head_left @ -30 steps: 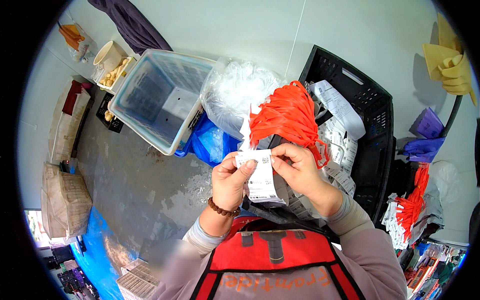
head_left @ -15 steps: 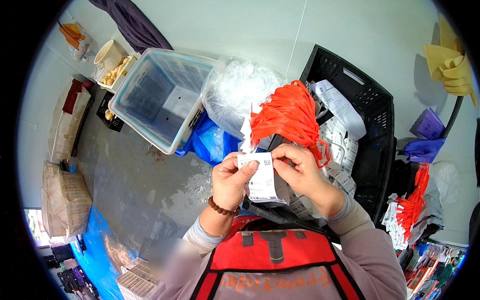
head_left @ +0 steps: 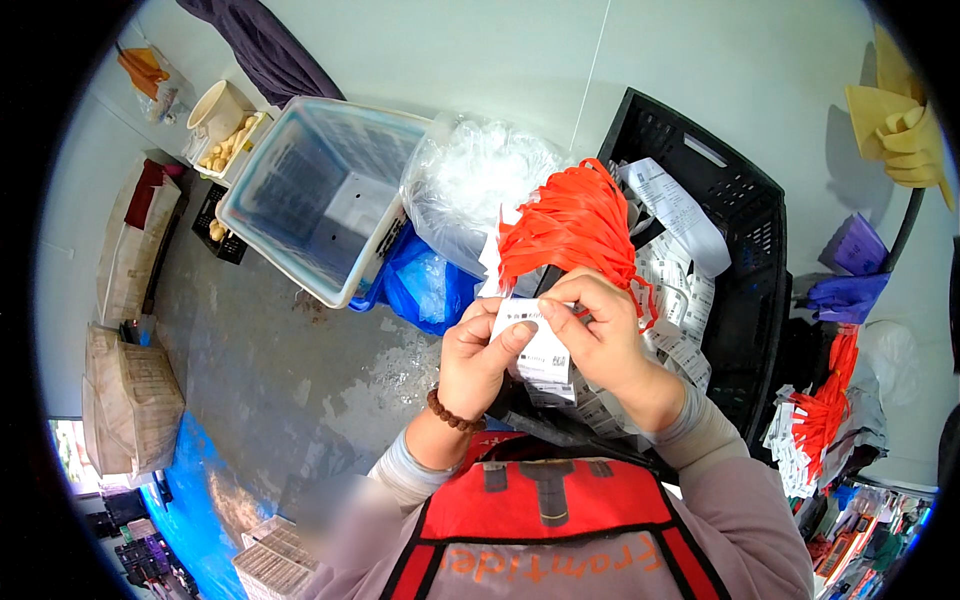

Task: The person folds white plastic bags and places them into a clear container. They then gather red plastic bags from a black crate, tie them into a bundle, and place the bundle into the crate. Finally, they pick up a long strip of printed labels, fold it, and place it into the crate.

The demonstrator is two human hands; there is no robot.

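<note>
A strip of white printed labels [head_left: 543,358] hangs between my two hands, in front of my red apron. My left hand [head_left: 478,352] pinches its left edge, thumb lying on the printed face. At the strip's top right corner, the thumb and fingers of my right hand [head_left: 603,340] are pressed together on it. Just beyond my hands lies a thick bundle of orange-red ribbons [head_left: 570,228] with white tags at its left end. It rests on the near side of a black crate [head_left: 735,165], which holds many more printed label strips [head_left: 682,228].
Left of the ribbons are a clear plastic bag [head_left: 480,180], a blue bag [head_left: 432,282] and a large pale tub [head_left: 340,180]. Yellow gloves [head_left: 905,140] and purple gloves [head_left: 850,275] hang at the right wall. More orange ribbons with tags [head_left: 825,410] hang at the right.
My left hand has shifted slightly right and my right hand slightly up and left, bringing them closer. The label strip between them has moved on, showing a different printed part.
</note>
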